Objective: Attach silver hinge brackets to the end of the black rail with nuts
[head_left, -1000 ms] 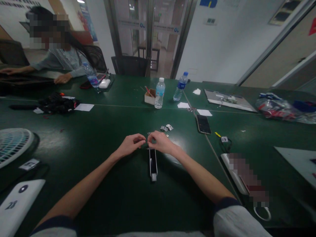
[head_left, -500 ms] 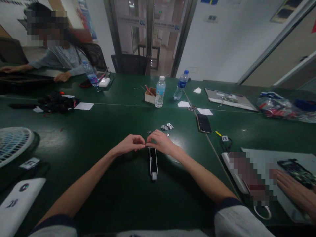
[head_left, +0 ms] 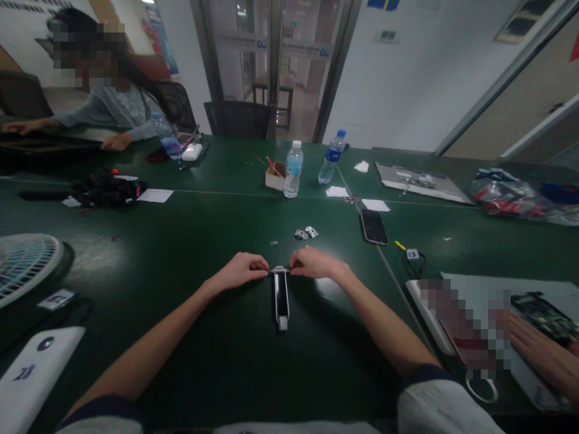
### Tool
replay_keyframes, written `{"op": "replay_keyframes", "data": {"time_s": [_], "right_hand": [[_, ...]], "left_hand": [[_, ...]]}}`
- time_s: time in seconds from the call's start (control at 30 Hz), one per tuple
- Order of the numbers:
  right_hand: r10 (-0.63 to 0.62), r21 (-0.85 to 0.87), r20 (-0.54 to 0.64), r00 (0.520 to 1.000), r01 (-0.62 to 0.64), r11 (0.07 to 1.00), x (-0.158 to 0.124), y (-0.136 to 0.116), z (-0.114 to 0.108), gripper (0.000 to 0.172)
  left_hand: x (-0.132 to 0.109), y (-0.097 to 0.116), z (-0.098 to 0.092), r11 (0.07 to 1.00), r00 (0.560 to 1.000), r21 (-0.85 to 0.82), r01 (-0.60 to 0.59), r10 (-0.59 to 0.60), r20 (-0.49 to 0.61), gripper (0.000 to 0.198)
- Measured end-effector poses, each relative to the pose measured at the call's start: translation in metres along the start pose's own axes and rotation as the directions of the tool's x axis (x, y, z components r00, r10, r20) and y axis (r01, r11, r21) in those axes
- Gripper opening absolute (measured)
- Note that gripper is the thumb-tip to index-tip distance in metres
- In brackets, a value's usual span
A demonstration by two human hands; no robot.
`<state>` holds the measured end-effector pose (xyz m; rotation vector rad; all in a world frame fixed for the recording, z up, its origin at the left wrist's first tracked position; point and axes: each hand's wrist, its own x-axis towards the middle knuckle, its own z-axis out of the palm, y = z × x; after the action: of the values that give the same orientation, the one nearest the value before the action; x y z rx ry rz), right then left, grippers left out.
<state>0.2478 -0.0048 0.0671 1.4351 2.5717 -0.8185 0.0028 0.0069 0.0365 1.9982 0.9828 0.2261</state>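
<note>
A narrow white casing (head_left: 281, 301) with a dark inside lies lengthwise on the green table in front of me. Across its far end sits a thin, small metal piece (head_left: 279, 269), its exact kind too small to make out. My left hand (head_left: 244, 269) pinches the left end of this piece between thumb and fingers. At the opposite end, my right hand (head_left: 316, 264) pinches it in the same way. Just beyond the hands lie two tiny rings (head_left: 274, 243) and several small metal plates with holes (head_left: 306, 232).
Past the plates stand a water bottle (head_left: 294, 170), a small open box (head_left: 274, 176) and another bottle (head_left: 333, 157). A phone (head_left: 374, 226) lies to the right. Left are a fan (head_left: 27, 265) and a white device (head_left: 38, 374). Another person's hand (head_left: 538, 343) rests at far right.
My hands have drawn apart, the right one shifting right, so the thin piece between them now shows. The right hand now covers the spot where a tiny ring lay.
</note>
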Motion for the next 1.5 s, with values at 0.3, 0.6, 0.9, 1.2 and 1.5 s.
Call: {"op": "replay_keyframes", "data": {"time_s": [0.3,0.6,0.9,1.2,1.5], "right_hand": [[0.001,-0.035,0.003,1.0,-0.001,0.999,0.002,-0.003,0.0,0.011],[-0.011,-0.046,0.0,1.0,0.011,0.999,0.001,-0.003,0.001,0.012],[-0.011,-0.042,0.0,1.0,0.011,0.999,0.003,-0.002,0.001,0.012],[0.001,-0.046,0.015,1.0,0.0,0.999,0.003,-0.004,0.001,0.012],[-0.008,0.064,-0.012,1.0,0.008,0.998,0.006,0.018,-0.003,0.02]], "left_hand": [[0.002,-0.003,0.007,0.999,0.998,-0.043,0.017,-0.019,-0.064,0.02],[0.003,-0.003,0.016,0.999,0.994,-0.028,-0.016,0.013,-0.111,0.023],[0.004,-0.002,0.016,0.999,0.991,0.002,-0.032,0.032,-0.131,0.022],[0.003,-0.001,0.016,1.0,0.994,0.004,-0.006,0.007,-0.109,0.025],[0.002,0.005,0.015,1.0,0.993,-0.012,-0.023,0.022,-0.114,0.026]]}}
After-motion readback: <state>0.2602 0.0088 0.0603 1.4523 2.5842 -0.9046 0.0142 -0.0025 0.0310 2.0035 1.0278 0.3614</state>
